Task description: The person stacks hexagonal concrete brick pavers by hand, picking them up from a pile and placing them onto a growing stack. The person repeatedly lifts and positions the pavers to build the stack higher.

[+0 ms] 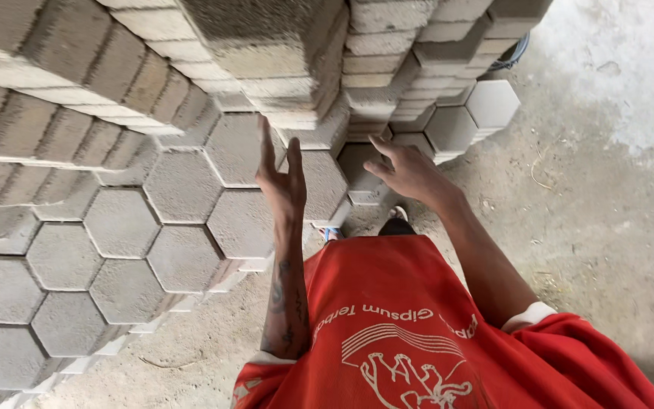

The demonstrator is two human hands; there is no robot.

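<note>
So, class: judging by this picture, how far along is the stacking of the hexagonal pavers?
Done: many hexagonal pavers already lie in tight, even layers, with taller stacks behind. In hand: nothing; the left hand and right hand are raised, open and empty, close to the stack. Left: cannot be told, since no loose pavers show on the concrete floor.

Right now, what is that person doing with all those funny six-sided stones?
A person in a red shirt stands beside big stacks of grey hexagonal paving blocks. Both hands are lifted in front of the stacks and hold nothing. The left hand is raised with its fingers spread, close to the block pile. The right hand is open too, reaching toward blocks at the edge of a stack. The blocks sit in tidy layers on a dusty concrete floor.
</note>
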